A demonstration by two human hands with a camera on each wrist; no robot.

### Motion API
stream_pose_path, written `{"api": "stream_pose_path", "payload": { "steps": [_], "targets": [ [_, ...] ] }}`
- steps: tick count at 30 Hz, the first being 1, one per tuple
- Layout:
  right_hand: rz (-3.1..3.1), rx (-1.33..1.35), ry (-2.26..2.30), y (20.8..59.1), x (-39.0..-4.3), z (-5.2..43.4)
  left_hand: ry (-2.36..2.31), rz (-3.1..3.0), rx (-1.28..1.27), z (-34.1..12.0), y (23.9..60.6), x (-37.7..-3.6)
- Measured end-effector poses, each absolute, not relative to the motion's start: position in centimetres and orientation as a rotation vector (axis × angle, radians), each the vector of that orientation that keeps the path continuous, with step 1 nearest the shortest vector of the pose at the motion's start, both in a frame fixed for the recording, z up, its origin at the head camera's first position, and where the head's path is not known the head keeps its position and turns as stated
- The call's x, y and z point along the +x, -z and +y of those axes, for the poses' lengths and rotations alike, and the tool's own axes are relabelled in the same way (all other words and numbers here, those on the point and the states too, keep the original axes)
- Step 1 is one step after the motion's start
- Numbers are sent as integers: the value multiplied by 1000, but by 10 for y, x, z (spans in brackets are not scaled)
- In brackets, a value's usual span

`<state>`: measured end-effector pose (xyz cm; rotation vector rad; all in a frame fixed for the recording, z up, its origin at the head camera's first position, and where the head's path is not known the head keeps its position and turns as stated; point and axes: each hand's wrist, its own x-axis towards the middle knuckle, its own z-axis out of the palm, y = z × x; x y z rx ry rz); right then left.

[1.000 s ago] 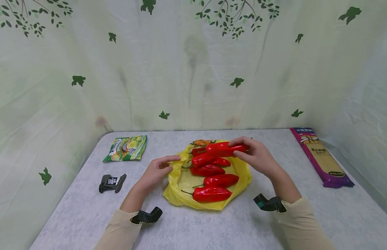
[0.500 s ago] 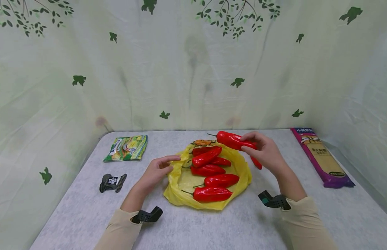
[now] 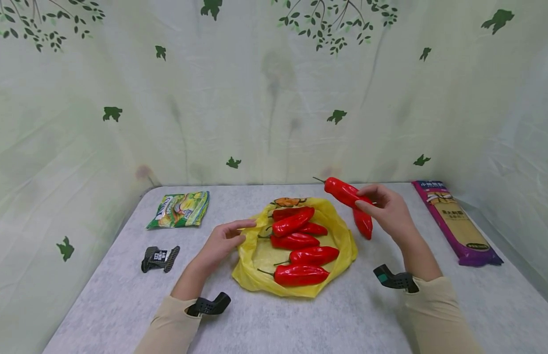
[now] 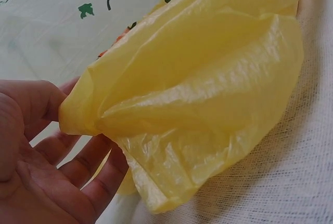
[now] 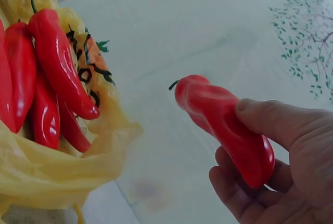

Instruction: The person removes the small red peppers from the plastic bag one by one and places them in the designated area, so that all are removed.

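Note:
A yellow plastic bag (image 3: pixel 340 228) lies with its mouth spread wide, and several red peppers (image 3: pixel 300 275) show inside. My left hand (image 3: pixel 222 243) pinches the bag's left rim; the left wrist view shows the thumb and fingers on the bag's edge (image 4: pixel 78 115). Up at the right, my right hand (image 3: pixel 386 211) holds a red pepper (image 3: pixel 342 191) by its tip end, stem pointing away to the left. The right wrist view shows the held pepper (image 5: pixel 223 125) between thumb and fingers. Another red pepper (image 3: pixel 362 224) is on the table just right of the bag, partly hidden.
A green and yellow snack packet (image 3: pixel 178 210) lies at the back left of the table (image 3: pixel 265 324). Nearer sits a small black packet (image 3: pixel 159 259). A long purple pasta packet (image 3: pixel 457 221) lies along the right side. A leaf-patterned curtain (image 3: pixel 274 98) hangs behind.
My right hand has carried the held pepper up and to the right, out from over the bag. The pepper lying on the table has come into view. My left hand has stayed put.

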<state>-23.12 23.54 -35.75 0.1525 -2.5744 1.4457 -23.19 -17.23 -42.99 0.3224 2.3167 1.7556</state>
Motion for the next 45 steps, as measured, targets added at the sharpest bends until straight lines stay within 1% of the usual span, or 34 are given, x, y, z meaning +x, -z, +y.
{"api": "stream_pose_path", "payload": {
  "steps": [22, 34, 39, 45],
  "targets": [
    [-2659, -191, -1442, 376, -244, 266, -1769, 2321, 359, -173, 429, -231],
    [-2603, -397, -1540, 390, -251, 281, -1771, 2322, 337, -173, 430, -232],
    [-2583, -454, -1544, 397, -252, 287, -1778, 2320, 378, -174, 431, -231],
    [-2568, -518, -1559, 405, -255, 292, -1792, 2296, 369, -173, 431, -231]
  ]
}}
